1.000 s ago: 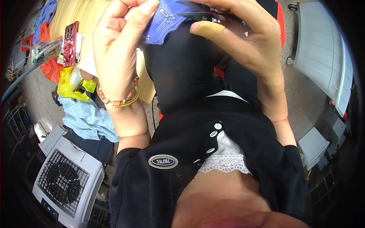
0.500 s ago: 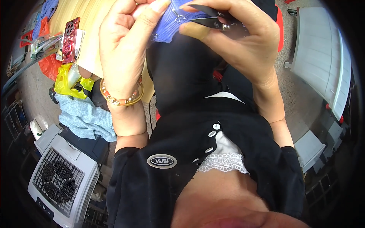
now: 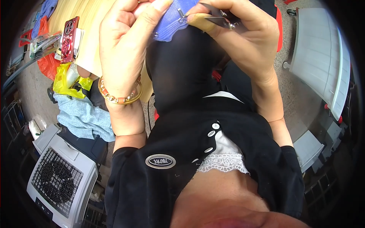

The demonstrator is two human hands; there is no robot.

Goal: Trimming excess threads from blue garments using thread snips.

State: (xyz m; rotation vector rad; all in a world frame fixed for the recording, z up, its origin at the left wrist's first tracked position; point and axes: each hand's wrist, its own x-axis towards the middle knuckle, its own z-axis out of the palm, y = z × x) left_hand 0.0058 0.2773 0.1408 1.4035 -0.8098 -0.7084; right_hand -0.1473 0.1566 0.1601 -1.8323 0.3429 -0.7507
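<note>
A periwinkle-blue ribbed knit piece (image 3: 169, 28) is pinched between the thumb and fingers of my left hand (image 3: 123, 43), at the top of the view. Small shiny fittings (image 3: 181, 16) sit on the knit, one near its middle and one near its lower left edge. My right hand (image 3: 247, 41) is closed round dark metal thread snips (image 3: 219, 21). Their two blades stand apart, pointing left. The right thumb tip touches or nearly touches the knit beside the middle fitting. The upper part of the knit is cut off by the frame's edge.
Left of my arm are a wooden tabletop (image 3: 85, 22), a red phone (image 3: 69, 38), a yellow plastic bag (image 3: 62, 81) and a light blue knit garment (image 3: 81, 117). A white air cooler (image 3: 62, 178) stands at lower left. A large white panel-like object (image 3: 321, 57) is at right.
The snips have drawn back slightly to the right, with more of the blades behind my right thumb. That thumb tip is now nearer the fitting. The knit has shifted slightly; my left hand keeps its pinch.
</note>
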